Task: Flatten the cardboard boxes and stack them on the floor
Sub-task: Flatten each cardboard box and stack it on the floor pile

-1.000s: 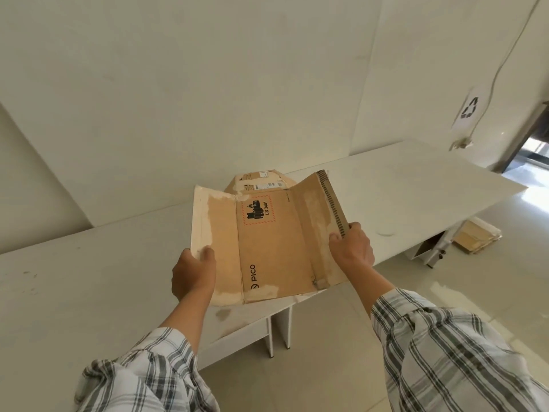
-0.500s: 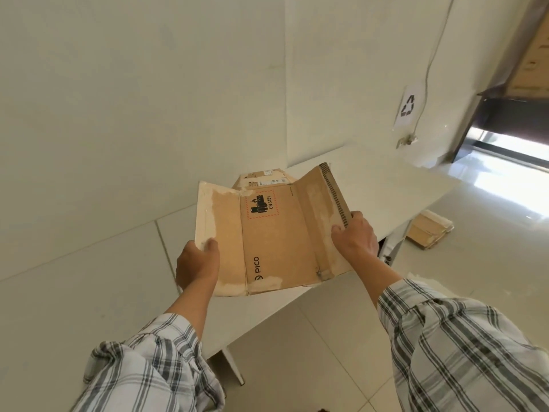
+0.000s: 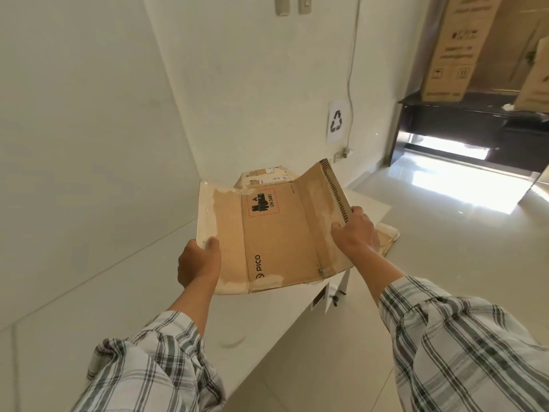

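Note:
I hold an opened, mostly flattened brown PICO cardboard box [image 3: 279,236] in the air above a white table [image 3: 261,319]. My left hand [image 3: 197,263] grips its pale left flap. My right hand [image 3: 356,230] grips the raised right flap near its printed edge. Behind the held box, another cardboard box [image 3: 267,176] with white labels stands on the table. A stack of flattened cardboard [image 3: 387,237] lies on the floor beyond the table's far end, partly hidden by my right hand.
A white wall with a recycling sign [image 3: 336,121] and a cable runs along the left. Tall cardboard cartons [image 3: 454,49] stand on a dark bench at the upper right. Glossy tiled floor [image 3: 463,257] spreads to the right.
My view has swung to the right, toward the table's far end and the floor stack. Both hands keep the same grip on the held box.

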`<act>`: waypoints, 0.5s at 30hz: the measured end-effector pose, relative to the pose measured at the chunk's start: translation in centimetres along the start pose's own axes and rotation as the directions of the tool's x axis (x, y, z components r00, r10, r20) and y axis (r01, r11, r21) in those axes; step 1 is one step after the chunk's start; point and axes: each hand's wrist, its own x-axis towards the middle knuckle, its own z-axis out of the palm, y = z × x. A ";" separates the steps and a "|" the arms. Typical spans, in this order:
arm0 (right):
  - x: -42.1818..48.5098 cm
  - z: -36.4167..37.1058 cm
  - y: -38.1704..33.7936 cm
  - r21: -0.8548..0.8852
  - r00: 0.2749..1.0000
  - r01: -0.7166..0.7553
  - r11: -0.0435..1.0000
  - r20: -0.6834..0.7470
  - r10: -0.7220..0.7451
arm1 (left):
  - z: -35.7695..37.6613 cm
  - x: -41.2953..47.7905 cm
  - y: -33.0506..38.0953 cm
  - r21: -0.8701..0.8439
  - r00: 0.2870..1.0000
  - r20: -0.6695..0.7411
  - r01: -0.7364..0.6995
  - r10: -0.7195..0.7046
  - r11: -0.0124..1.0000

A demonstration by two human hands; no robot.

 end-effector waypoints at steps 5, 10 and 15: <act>10.7 -2.3 4.6 -0.039 1.000 0.004 0.999 -0.009 -0.004 | 9.3 0.4 8.0 -0.008 1.000 0.024 -0.001 0.001 1.000; 21.9 -5.7 9.2 -0.054 0.998 0.054 0.997 0.041 -0.051 | 18.1 -1.3 15.8 -0.016 0.998 0.019 0.063 -0.062 0.998; 32.9 -9.4 14.0 -0.070 0.993 0.088 0.994 0.086 -0.082 | 26.8 -3.1 24.1 -0.017 0.994 0.009 0.106 -0.106 0.994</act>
